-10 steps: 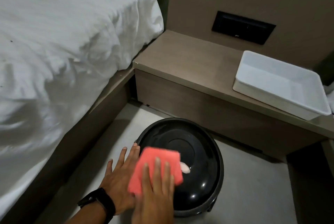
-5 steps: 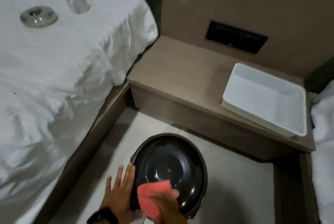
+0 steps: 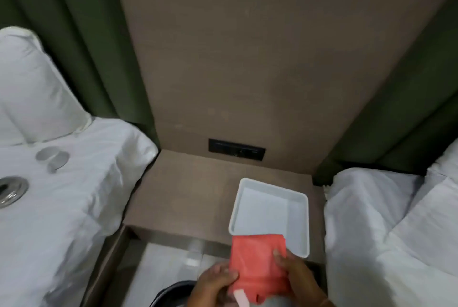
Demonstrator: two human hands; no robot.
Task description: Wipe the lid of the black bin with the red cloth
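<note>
Head view only. Both hands hold a folded red cloth (image 3: 257,264) up in front of the white rectangular plastic tray (image 3: 296,217) on the brown wooden bedside shelf (image 3: 188,192). My left hand (image 3: 213,284) has its fingers curled shut on the cloth's left edge; my right hand (image 3: 297,274) pinches the right edge, thumb on top. A pale tag hangs from the cloth's lower edge. The round black bin lid (image 3: 173,293) shows only as a dark arc at the bottom edge, below the hands, apart from the cloth.

Judgement: the cloth is off the lid (perhaps being refolded). To wipe well, I would present a flat face, press it onto the lid with one palm, steady the rim with the other, and sweep overlapping arcs out to the edge. White bedding (image 3: 74,207) flanks the shelf.
</note>
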